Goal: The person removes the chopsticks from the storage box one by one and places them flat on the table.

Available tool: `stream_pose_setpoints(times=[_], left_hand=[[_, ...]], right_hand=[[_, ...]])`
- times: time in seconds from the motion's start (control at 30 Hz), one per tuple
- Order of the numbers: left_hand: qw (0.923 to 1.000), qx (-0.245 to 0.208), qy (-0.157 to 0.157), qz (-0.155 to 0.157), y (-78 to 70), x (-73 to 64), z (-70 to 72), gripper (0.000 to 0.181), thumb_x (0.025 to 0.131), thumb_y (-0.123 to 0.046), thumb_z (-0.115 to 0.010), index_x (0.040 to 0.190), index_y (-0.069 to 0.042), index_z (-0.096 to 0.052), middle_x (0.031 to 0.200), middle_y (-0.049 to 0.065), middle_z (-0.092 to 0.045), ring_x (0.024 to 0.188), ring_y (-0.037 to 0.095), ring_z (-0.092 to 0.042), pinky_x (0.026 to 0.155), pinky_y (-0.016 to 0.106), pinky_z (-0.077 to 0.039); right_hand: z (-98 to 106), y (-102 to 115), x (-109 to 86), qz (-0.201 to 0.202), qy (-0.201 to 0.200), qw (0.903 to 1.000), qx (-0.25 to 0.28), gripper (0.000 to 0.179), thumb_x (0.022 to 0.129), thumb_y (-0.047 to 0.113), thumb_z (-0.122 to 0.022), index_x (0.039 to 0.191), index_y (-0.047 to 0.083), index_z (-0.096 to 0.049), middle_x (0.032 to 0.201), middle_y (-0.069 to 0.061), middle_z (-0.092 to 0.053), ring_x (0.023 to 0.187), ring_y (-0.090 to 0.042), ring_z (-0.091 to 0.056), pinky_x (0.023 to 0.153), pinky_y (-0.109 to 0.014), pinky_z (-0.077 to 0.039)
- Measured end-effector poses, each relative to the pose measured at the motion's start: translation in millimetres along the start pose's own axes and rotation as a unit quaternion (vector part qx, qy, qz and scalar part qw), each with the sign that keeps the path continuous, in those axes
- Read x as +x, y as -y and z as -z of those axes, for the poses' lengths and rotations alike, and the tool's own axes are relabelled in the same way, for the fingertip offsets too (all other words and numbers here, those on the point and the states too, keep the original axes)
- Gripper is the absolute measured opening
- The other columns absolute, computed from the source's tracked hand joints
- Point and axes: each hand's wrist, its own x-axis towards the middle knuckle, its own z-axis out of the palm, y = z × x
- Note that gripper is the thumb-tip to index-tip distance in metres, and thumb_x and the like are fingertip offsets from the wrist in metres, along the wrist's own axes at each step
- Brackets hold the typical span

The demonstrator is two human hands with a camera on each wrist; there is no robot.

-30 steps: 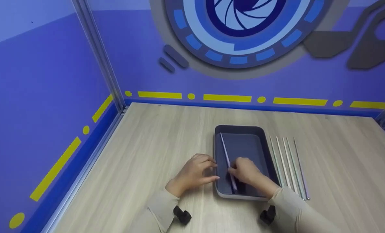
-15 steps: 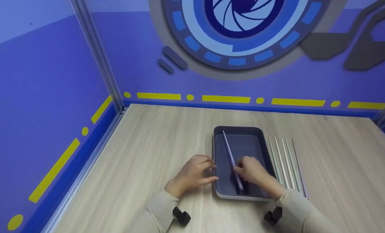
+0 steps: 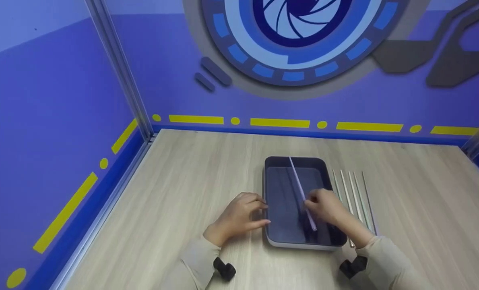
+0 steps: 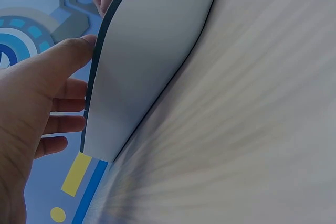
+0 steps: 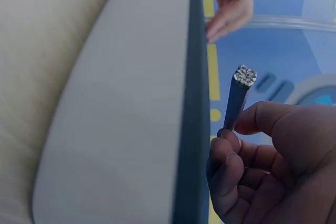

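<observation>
A purple metal chopstick slants above the dark inside of a rectangular tray. My right hand pinches it between thumb and fingers, nearer its thick end. In the right wrist view that patterned chopstick end sticks out past the thumb, above the tray's rim. My left hand stays at the tray's left side, fingers spread and relaxed. The left wrist view has its thumb and fingertips at the dark rim.
Several metal chopsticks lie side by side on the wooden table just right of the tray; my right forearm covers their near ends. Blue printed walls stand behind and to the left, with a metal post at the corner.
My right hand has lifted the purple chopstick and carried it rightward from the tray's left part to over its middle. The left hand has stayed at the tray's left side.
</observation>
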Motion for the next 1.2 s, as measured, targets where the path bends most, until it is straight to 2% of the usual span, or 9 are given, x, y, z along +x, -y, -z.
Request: stream_pose_setpoints(times=[0.23, 0.57, 0.8, 1.2], left_hand=[[1.0, -0.004, 0.001, -0.004, 2.2, -0.8, 0.3, 0.032, 0.08, -0.038, -0.075, 0.094, -0.01, -0.072, 0.098, -0.001, -0.069, 0.096, 0.014, -0.064, 0.094, 0.026, -0.048], [0.9999, 0.006, -0.008, -0.008, 2.2, -2.4, -1.3, 0.033, 0.08, -0.041, -0.074, 0.093, -0.011, -0.071, 0.099, -0.001, -0.069, 0.097, 0.014, -0.064, 0.094, 0.027, -0.048], [0.9999, -0.01, -0.007, -0.01, 3.0, -2.1, -2.0, 0.033, 0.08, -0.04, -0.075, 0.093, -0.01, -0.071, 0.098, -0.001, -0.067, 0.097, 0.015, -0.063, 0.094, 0.026, -0.048], [0.9998, -0.009, -0.011, -0.015, 2.5, -1.0, -3.2, 0.033, 0.08, -0.04, -0.074, 0.092, -0.009, -0.071, 0.097, 0.0, -0.067, 0.096, 0.015, -0.063, 0.093, 0.027, -0.049]], right_hand=[[17.3, -6.4, -3.2, 0.002, 0.004, 0.9998, 0.017, 0.023, 0.09, 0.008, -0.056, 0.068, 0.005, -0.05, 0.055, 0.0, -0.049, 0.044, -0.01, -0.047, 0.039, -0.024, -0.043], [34.6, -20.9, -8.7, -0.004, 0.005, 0.9997, 0.022, 0.018, 0.089, 0.007, -0.054, 0.071, 0.003, -0.053, 0.054, 0.0, -0.051, 0.046, -0.01, -0.05, 0.04, -0.023, -0.045], [43.4, -27.7, -11.8, -0.002, 0.006, 0.9998, 0.018, 0.018, 0.089, 0.006, -0.053, 0.07, 0.004, -0.053, 0.055, 0.001, -0.051, 0.048, -0.012, -0.052, 0.039, -0.023, -0.044], [52.2, -38.8, -19.5, -0.006, 0.011, 0.9997, 0.022, 0.018, 0.091, 0.007, -0.052, 0.073, 0.003, -0.055, 0.059, -0.003, -0.054, 0.051, -0.016, -0.054, 0.04, -0.021, -0.043]])
